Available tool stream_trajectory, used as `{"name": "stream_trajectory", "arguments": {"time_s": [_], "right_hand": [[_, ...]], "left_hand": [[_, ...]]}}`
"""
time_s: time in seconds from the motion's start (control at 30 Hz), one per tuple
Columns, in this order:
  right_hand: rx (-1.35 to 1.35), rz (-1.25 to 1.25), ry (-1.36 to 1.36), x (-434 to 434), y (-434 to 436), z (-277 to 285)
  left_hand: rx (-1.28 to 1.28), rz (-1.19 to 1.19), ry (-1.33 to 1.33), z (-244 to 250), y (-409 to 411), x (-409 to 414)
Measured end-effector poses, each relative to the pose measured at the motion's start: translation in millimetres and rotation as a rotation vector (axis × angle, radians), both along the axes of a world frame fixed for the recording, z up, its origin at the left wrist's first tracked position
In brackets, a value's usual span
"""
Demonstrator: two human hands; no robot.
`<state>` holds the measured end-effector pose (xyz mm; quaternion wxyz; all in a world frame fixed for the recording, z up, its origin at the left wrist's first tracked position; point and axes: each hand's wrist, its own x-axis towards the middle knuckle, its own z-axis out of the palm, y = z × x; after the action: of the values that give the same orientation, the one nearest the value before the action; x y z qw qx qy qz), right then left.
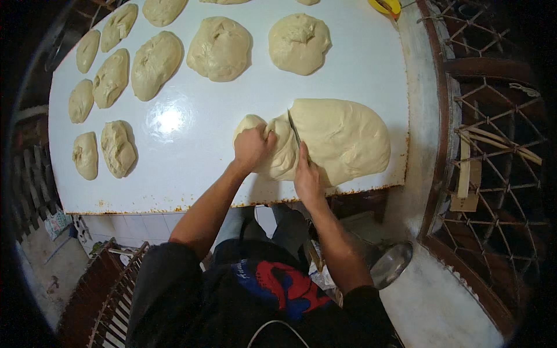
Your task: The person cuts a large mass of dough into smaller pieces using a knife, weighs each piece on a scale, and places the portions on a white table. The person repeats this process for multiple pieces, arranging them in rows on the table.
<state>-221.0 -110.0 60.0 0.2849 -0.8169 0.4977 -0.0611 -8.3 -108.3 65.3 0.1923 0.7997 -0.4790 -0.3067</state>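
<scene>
A large slab of pale dough [348, 135] lies near the front right of the white table. My right hand [309, 174] is closed around the handle of a knife [294, 126], whose blade stands in the dough between the slab and a smaller, folded portion [283, 150] to its left. My left hand [253, 145] grips the left part of that portion, its fingers sunk in the dough. Whether the blade has passed right through cannot be seen.
Several separate dough pieces, among them a round one [299, 43] and an oval one [156, 65], lie on the white table [196, 174] at the back and left. A yellow object [386, 6] is at the back right corner. A metal bowl [392, 265] sits below the table's right side.
</scene>
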Motion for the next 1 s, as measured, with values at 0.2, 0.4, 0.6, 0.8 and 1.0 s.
{"name": "stream_trajectory", "arguments": {"time_s": [0.2,0.4,0.6,0.8,1.0], "right_hand": [[0.127,0.02,0.065,30.4,-34.8,35.5],[0.11,-0.013,0.095,-51.4,66.3,3.0],[0.025,-0.002,0.168,32.1,-25.8,-1.1],[-0.167,-0.075,0.083,-56.3,112.0,-17.9],[-0.141,-0.153,0.119,-23.4,67.8,-20.9]], "left_hand": [[0.013,0.199,0.223,1.9,39.6,18.7],[-0.055,0.274,0.312,0.0,64.4,37.1],[-0.212,0.176,0.32,14.3,45.8,36.3],[-0.235,-0.102,-0.371,29.4,29.6,14.7],[0.046,-0.076,-0.09,20.2,2.5,23.6]]}}
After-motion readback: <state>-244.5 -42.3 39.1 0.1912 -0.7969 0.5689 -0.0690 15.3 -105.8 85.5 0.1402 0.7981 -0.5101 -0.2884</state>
